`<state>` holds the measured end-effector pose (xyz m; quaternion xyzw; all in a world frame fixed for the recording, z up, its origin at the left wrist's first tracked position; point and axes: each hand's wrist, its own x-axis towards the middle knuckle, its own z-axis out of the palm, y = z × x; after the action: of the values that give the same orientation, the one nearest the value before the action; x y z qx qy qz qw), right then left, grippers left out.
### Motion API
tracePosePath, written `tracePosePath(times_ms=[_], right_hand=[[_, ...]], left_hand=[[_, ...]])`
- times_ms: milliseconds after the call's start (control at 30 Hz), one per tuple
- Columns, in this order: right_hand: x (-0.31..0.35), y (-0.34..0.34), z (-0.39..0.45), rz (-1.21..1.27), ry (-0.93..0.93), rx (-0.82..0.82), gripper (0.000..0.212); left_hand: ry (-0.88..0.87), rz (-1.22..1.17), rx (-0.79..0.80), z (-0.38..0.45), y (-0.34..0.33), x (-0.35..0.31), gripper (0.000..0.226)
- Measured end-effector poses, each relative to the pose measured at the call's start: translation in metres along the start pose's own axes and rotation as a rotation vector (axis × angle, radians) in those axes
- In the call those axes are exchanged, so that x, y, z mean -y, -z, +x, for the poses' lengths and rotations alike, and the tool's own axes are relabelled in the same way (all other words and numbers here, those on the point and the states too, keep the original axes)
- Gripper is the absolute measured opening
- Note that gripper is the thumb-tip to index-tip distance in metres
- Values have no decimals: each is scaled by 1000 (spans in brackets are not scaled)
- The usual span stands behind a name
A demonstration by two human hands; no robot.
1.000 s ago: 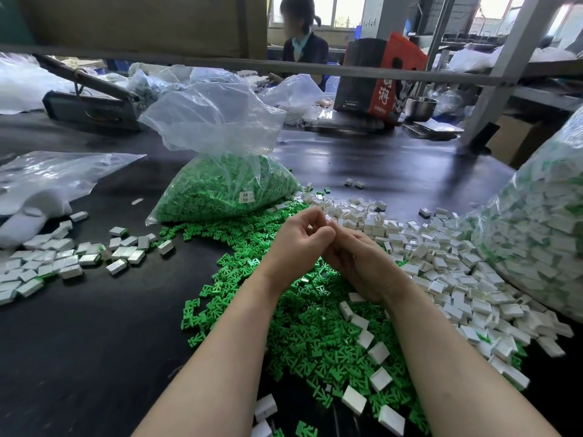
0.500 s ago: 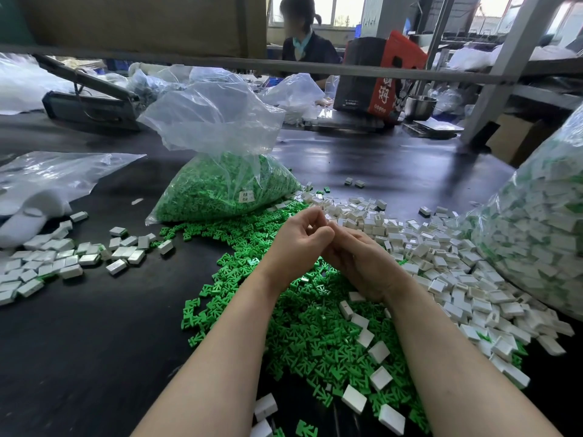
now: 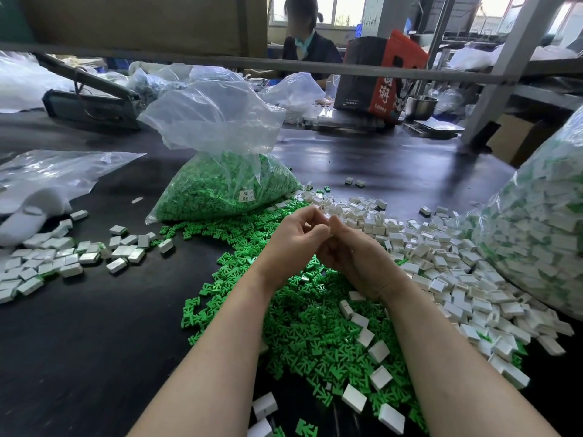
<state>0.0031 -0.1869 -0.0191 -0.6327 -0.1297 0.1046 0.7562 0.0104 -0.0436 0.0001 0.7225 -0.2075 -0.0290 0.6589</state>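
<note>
Left hand (image 3: 293, 244) and right hand (image 3: 356, 260) curl together, their hold hidden; few blocks (image 3: 63, 257) leftward seem finished, while green pile (image 3: 303, 326) and white pile (image 3: 441, 257) remain.

A small-parts assembly workshop is indicated: bulk bags of green plastic pieces (image 3: 220, 187) and white housings (image 3: 536, 247) are laid on a dark workbench (image 3: 79, 342), with metal racking (image 3: 501, 67) behind.
</note>
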Motion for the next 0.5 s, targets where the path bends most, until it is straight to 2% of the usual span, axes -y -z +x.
tracePosePath(times_ms=[267,400,500], right_hand=[[2,5,0,40,-37,40,59],[3,5,-2,94,-25,59,41],[3,4,-3,162,-22,62,37]], left_hand=[[9,125,46,1,10,2,4],[15,98,91,0,12,0,8],[11,75,100,0,10,-3,8]])
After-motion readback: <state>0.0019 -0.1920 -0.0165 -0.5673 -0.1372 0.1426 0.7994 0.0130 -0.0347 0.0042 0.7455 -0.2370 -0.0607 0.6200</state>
